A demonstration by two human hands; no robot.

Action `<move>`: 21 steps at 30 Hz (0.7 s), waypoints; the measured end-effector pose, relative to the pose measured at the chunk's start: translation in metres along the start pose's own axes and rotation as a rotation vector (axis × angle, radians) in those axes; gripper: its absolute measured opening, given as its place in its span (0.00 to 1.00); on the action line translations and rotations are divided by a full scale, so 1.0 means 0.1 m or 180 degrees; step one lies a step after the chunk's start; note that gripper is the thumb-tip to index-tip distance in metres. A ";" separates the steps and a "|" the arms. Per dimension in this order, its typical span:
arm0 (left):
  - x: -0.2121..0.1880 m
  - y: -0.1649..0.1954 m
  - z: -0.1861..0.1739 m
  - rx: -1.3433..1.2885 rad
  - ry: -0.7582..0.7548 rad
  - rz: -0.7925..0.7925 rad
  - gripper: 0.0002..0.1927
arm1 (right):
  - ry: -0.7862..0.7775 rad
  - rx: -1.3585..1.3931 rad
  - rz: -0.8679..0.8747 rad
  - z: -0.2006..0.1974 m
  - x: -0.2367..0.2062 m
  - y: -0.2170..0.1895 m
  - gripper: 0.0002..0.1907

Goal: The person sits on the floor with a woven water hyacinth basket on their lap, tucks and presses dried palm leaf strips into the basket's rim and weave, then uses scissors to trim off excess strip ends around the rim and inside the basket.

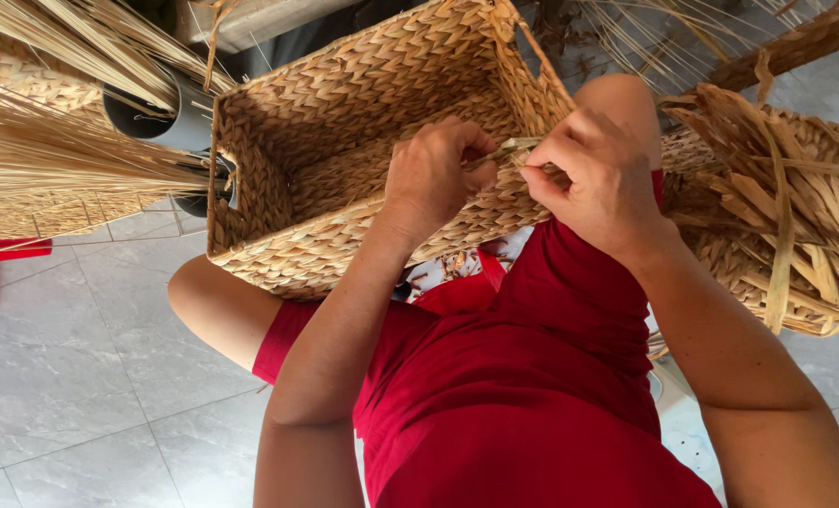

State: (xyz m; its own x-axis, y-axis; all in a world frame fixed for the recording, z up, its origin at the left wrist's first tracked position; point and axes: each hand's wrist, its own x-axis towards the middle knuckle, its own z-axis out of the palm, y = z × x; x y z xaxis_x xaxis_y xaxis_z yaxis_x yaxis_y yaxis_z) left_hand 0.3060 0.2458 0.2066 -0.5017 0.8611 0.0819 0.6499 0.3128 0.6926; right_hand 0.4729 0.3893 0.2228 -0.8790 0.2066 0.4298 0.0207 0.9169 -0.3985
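Woven, one rectangular basket (344, 141) rests on the lap; left hand (433, 174) and right hand (593, 179) pinch one straw strand (506, 150).

Soft even daylight, bright, no harsh glare. Faint shadow inside the woven basket (344, 141). Sharp focus mid-frame; dry straw bundle (52, 150) at left edge slightly blurred, mild wide-angle stretch at corners.

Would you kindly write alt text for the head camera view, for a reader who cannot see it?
Seen from above, a seated person's left hand and right hand pinch a flat straw strand at the rim of a rectangular woven basket resting on their lap. Bundles of dried straw lie left, another woven piece right.
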 end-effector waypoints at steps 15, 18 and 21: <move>0.03 -0.36 -0.05 -0.2246 -0.0810 -0.0497 0.14 | -0.0203 -0.0637 0.0053 0.16 0.09 -0.09 0.09; 0.08 -0.43 -0.08 -0.2092 -0.0870 -0.0328 0.13 | -0.0076 -0.0705 0.0057 0.21 0.08 -0.14 0.10; 0.11 -0.44 -0.09 -0.1797 -0.0986 -0.0450 0.13 | -0.0026 -0.0717 0.0101 0.23 0.07 -0.15 0.10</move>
State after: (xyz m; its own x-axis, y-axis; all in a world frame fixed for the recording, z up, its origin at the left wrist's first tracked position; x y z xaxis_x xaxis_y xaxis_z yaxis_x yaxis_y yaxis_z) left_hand 0.2668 0.2379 0.1834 -0.3179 0.9291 -0.1890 0.1482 0.2455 0.9580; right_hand 0.4553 0.3688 0.2131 -0.8799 0.2348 0.4130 0.1536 0.9632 -0.2205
